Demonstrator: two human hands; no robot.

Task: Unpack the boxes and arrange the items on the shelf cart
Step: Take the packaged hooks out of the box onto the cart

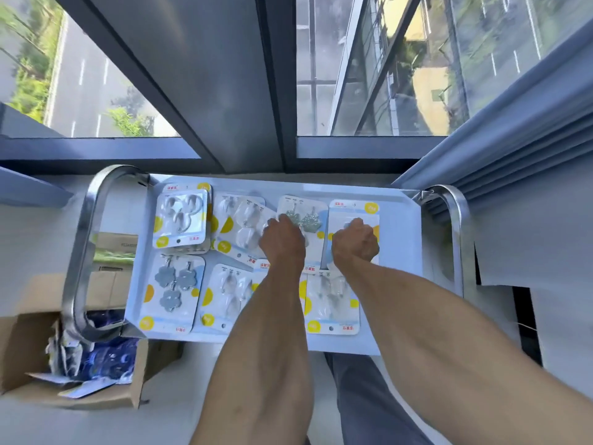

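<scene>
Left hand (282, 240), right hand (354, 244): fingers curled, pressing white blister-card hook packs (303, 220) near far edge of white metal cart tray (401, 284). Grip unconfirmed. Advise squaring cards into rows, no overlap.

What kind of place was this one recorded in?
Probably an upper-floor office or stockroom: a window looks down on a road, a steel shelf cart stands against it, and an opened cardboard box sits on the floor.

both bare forearms reach forward side by side. the left hand (281, 240) and the right hand (354, 244) are knuckles up, fingers curled under, close together.
</scene>
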